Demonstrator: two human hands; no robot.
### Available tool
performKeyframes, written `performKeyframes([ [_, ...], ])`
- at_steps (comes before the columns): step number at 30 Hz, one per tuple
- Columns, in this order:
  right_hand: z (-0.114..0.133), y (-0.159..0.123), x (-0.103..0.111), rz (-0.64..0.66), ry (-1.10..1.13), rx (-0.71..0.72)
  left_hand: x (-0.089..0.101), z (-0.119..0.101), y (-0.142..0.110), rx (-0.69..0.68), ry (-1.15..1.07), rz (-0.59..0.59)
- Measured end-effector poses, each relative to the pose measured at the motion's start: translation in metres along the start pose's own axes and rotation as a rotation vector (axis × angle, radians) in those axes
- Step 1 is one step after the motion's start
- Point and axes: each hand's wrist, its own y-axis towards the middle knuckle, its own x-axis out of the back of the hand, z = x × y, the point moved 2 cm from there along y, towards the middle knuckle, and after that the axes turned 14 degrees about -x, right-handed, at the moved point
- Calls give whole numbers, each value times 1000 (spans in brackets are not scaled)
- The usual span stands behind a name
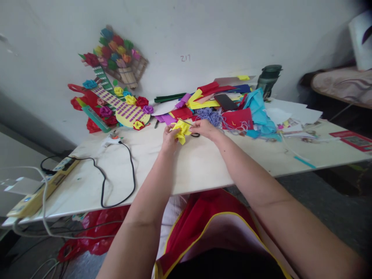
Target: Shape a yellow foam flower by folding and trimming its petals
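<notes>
Over the middle of the table, my left hand [169,138] pinches a yellow crepe-paper flower [182,133] by its left side. My right hand [205,128] is closed at the flower's right edge, around a thin, stick-like tool [186,122] that lies across the top of the petals. Its exact kind is too small to make out. A black loop [195,135] shows just below my right fingers; whether it belongs to that tool I cannot tell. Behind my hands lie a red paper piece [182,113] and a tangle of purple yarn [208,115].
Coloured paper sheets and a dark phone-like slab [226,102] pile up at the back, beside a dark green bottle [269,79]. Paper-flower decorations [116,50] lean on the wall at left. A glue gun [112,139] trails its black cord near a power strip [46,188].
</notes>
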Motion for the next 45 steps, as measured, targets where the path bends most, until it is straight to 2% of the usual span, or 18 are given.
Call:
performKeyframes([
  [6, -4, 7, 0, -169, -28, 22, -1, 5, -2, 18, -88, 44],
  [12, 1, -2, -2, -28, -14, -1, -1, 9, -1, 4, -221, 47],
  [17, -1, 2, 1, -102, -25, 16, -2, 4, -3, 50, -250, 65],
  [20, -3, 7, 3, -140, -31, 57, -1, 3, -2, 71, -270, 27],
  [23, -4, 9, 4, -136, -44, 71, 0, 5, 0, 74, -269, -17],
  [27, -1, 5, 5, -150, -49, 77, 0, 8, 2, 83, -200, 8],
  [33, 4, -1, 5, -117, 5, 94, 0, 10, 3, 195, -73, 15],
  [45, -4, 10, 2, -85, -47, 191, -3, 5, -1, 245, -41, 20],
])
